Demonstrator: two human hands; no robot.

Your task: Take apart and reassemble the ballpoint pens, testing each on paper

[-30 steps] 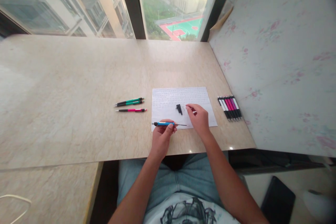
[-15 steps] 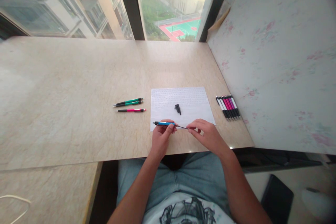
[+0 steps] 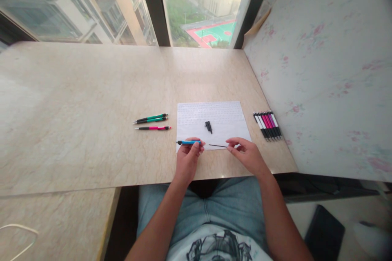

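Note:
My left hand [image 3: 187, 157] is closed round a blue pen barrel [image 3: 187, 142], held level above the near edge of a white written sheet [image 3: 223, 114]. My right hand [image 3: 246, 153] pinches one end of a thin dark refill [image 3: 217, 145], which is now clear of the barrel and points left toward it. A small black pen part [image 3: 208, 126] lies on the sheet between and beyond the hands.
Two green pens [image 3: 150, 118] and a pink pen [image 3: 153, 128] lie left of the sheet on the beige marble table [image 3: 76, 102]. A row of several pens [image 3: 267, 124] lies at the right by a flowered wall panel [image 3: 321, 73]. Windows run along the far edge.
My right hand came back from near the black part to the refill's tip, took hold of it and drew it rightward out of the blue barrel. The left hand stayed put.

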